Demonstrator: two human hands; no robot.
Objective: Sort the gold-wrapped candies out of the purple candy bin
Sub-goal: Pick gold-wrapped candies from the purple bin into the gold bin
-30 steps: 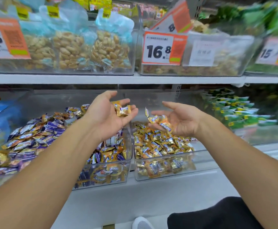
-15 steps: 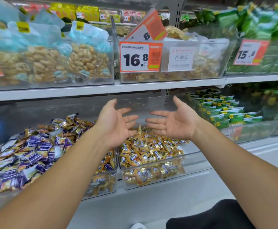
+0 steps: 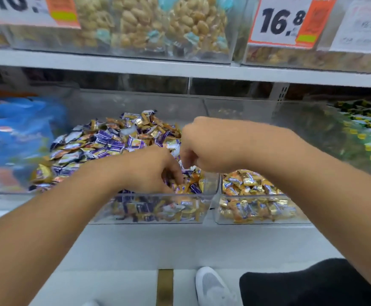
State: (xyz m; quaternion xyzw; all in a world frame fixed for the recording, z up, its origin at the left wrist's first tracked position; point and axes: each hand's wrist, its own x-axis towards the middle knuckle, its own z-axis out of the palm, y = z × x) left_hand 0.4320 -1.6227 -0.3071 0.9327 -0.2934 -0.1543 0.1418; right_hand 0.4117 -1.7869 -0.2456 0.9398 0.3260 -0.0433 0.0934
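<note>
Both hands sit at centre frame over the purple candy bin (image 3: pixel 149 208). The left hand (image 3: pixel 151 171) digs its curled fingers into the wrappers at the bin's front right corner; what it grips is hidden. The right hand (image 3: pixel 204 146) hovers just above, fingers curled, its contents unclear. Gold-wrapped candies (image 3: pixel 186 186) lie mixed among purple ones; the gold candy bin (image 3: pixel 257 215) stands just right.

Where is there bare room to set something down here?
Only the white ledge in front of the purple candy bin and gold candy bin is bare. The bins are heaped, with both hands crowding the purple one.
</note>
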